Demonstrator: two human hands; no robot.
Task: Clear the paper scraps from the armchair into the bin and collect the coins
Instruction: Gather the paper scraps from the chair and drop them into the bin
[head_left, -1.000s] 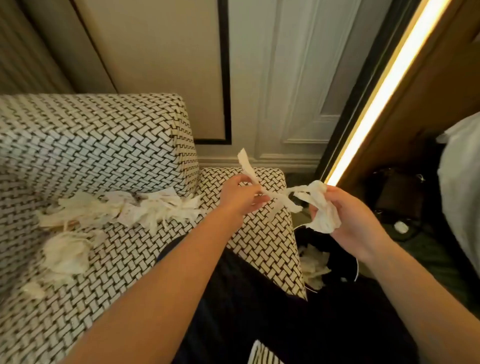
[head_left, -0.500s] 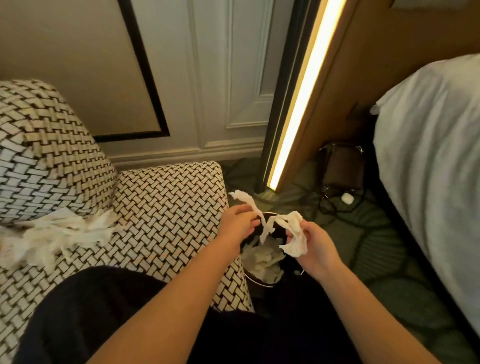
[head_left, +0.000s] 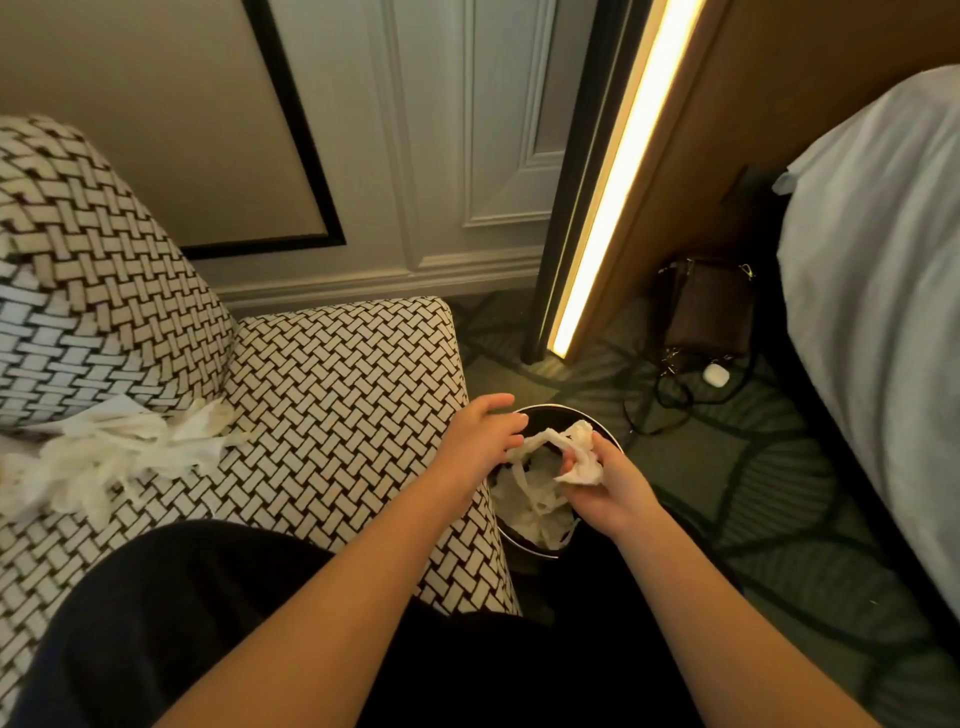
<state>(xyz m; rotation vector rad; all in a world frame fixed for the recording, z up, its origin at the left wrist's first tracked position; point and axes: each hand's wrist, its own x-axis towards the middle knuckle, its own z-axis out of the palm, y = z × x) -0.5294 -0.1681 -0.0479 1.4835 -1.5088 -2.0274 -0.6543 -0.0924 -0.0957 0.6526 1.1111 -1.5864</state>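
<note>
A round black bin stands on the floor by the armchair's front right corner, with white paper lying inside. Both hands hover over its mouth. My right hand grips a crumpled white paper scrap. My left hand pinches the other end of that scrap, its index finger stretched out. More white paper scraps lie in a heap on the armchair seat, against the backrest at the left. No coins show in this view.
A bed with white bedding fills the right side. A dark bag, cables and a small white case lie on the patterned carpet beside a lit vertical strip. My dark-clothed lap covers the seat's front.
Both hands carried the scrap from above the seat rightwards and down over the bin. My view swung right, so the bed and floor came in and most of the scrap heap left.
</note>
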